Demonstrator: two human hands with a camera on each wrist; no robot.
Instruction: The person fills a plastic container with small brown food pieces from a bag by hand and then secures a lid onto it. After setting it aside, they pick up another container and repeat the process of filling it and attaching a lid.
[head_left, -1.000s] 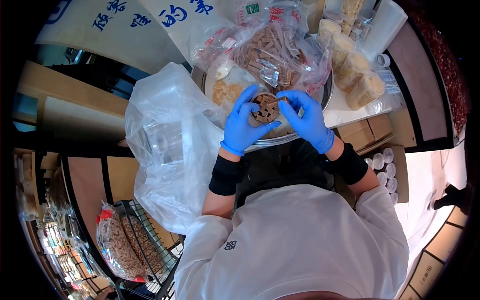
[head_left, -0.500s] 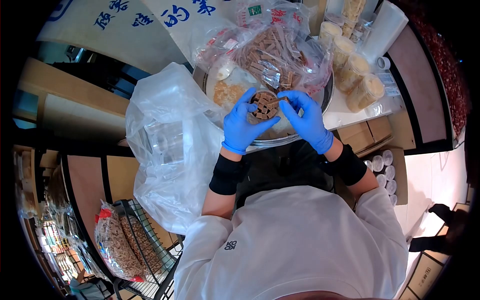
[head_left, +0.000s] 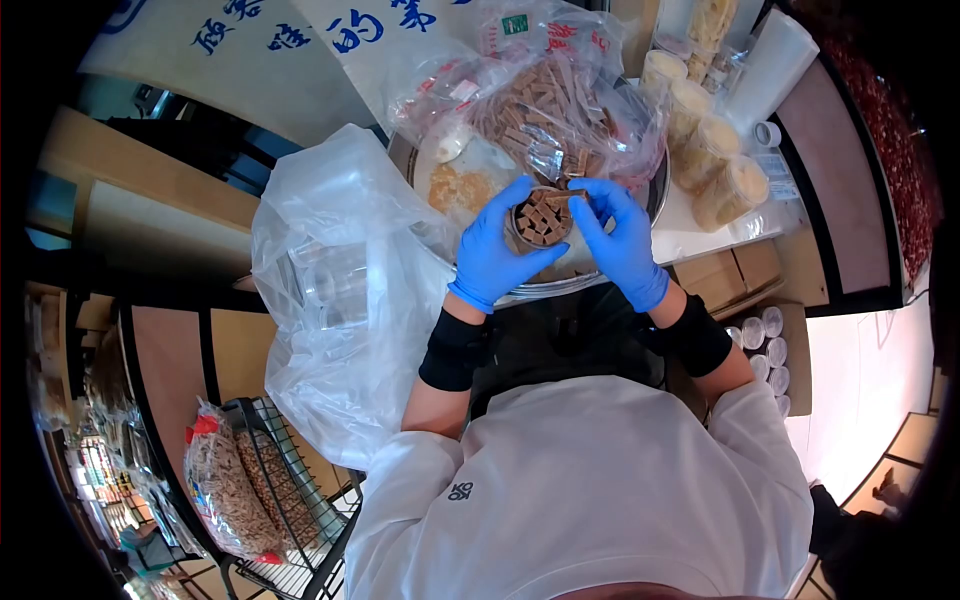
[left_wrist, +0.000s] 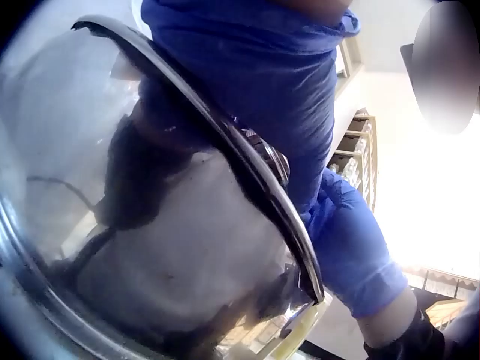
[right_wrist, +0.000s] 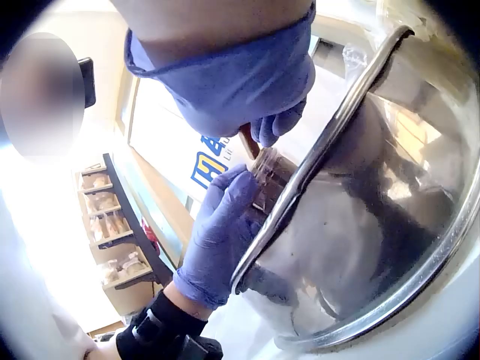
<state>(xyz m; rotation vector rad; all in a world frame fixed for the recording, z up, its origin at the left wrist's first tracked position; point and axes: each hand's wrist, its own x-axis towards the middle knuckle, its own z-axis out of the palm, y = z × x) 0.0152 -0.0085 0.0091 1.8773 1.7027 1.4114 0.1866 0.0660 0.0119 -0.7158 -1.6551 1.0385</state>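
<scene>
My left hand point(head_left: 500, 250), in a blue glove, grips a round clear plastic jar point(right_wrist: 271, 174) from its left side. Brown stick-shaped pieces point(head_left: 543, 218) stand packed upright inside, their ends facing up. At the jar's right rim my gloved right hand point(head_left: 617, 235) pinches one brown stick point(right_wrist: 250, 140) between thumb and fingers. Both hands are over the near part of a wide metal basin point(head_left: 655, 205). Behind them in the basin lies a clear plastic bag point(head_left: 545, 150) full of more brown sticks point(head_left: 545, 98). The basin's wall hides part of the jar in the right wrist view.
Several filled jars point(head_left: 735, 185) line the table's right side, near a plastic roll point(head_left: 775, 65). A large clear bag of empty containers point(head_left: 335, 280) hangs at left. Lidded jars sit in a cardboard box point(head_left: 795, 350) at lower right. A wire cart point(head_left: 335, 520) holds bagged goods at lower left.
The jar and both hands have shifted slightly right, the jar also a little nearer the body. The right hand still pinches a stick at the rim. A passer-by at right has moved.
</scene>
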